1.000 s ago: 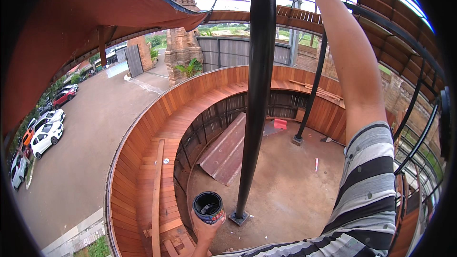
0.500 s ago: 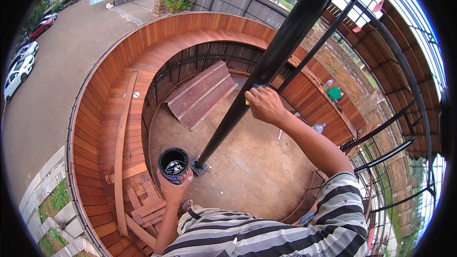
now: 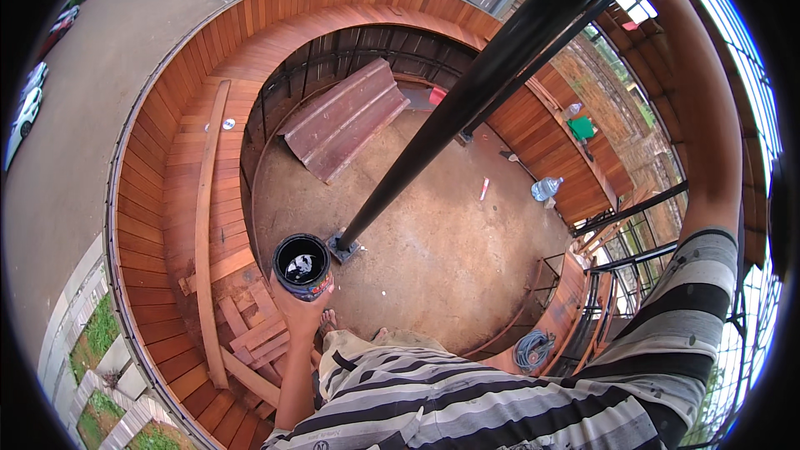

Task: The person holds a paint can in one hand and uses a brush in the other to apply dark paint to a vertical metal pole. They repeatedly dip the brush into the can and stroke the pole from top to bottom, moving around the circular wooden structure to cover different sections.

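Item: my left hand [image 3: 302, 310], lower centre of the frame, fingers wrapped from below around an open paint can [image 3: 302, 265] holding dark, glossy paint; the can sits upright in my palm, rim level. Item: my right arm [image 3: 700, 108], in a striped sleeve, runs up the right edge of the frame and out at the top; the hand itself is out of view, so I cannot tell whether its fingers are open or what they hold. Item: black pole [image 3: 467, 108], slanting from its base plate [image 3: 342, 246] just right of the can up to the upper right. Item: curved wooden decking [image 3: 179, 158] along the left, with loose planks [image 3: 250, 337] at the lower left. Item: dirt floor [image 3: 433, 250] far below, with a rusty sheet [image 3: 346, 121], plastic bottle [image 3: 546, 189] and coiled hose [image 3: 533, 350]. Handling note, my judgement: working at height, the can is best kept level and close to my body, gripped firmly underneath, well apart from the pole so no paint slops over the rim.
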The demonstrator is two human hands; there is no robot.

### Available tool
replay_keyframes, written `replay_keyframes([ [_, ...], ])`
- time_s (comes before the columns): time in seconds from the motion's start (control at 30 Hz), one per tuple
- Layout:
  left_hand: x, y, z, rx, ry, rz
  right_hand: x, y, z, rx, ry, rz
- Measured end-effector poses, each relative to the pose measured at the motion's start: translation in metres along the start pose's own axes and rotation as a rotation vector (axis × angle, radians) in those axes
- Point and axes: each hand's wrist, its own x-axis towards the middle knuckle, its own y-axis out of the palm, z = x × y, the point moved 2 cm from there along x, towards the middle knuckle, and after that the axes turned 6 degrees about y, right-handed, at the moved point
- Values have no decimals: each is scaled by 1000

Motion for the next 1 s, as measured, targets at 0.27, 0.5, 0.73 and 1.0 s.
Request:
replay_keyframes([
  [0.27, -21, -28, -19, 88, 7, -2, -307, 85, 369, 565, -469, 216],
  [0.5, -39, -54, 3, 46, -73, -92, -281, 78, 324, 852, 163, 481],
  [0.73, -23, -30, -31, 29, -105, -91, -166, -20, 60, 390, 376, -468],
  [1.0, -21, 8, -73, 244, 92, 7, -451, 80, 295, 1071, 68, 86],
])
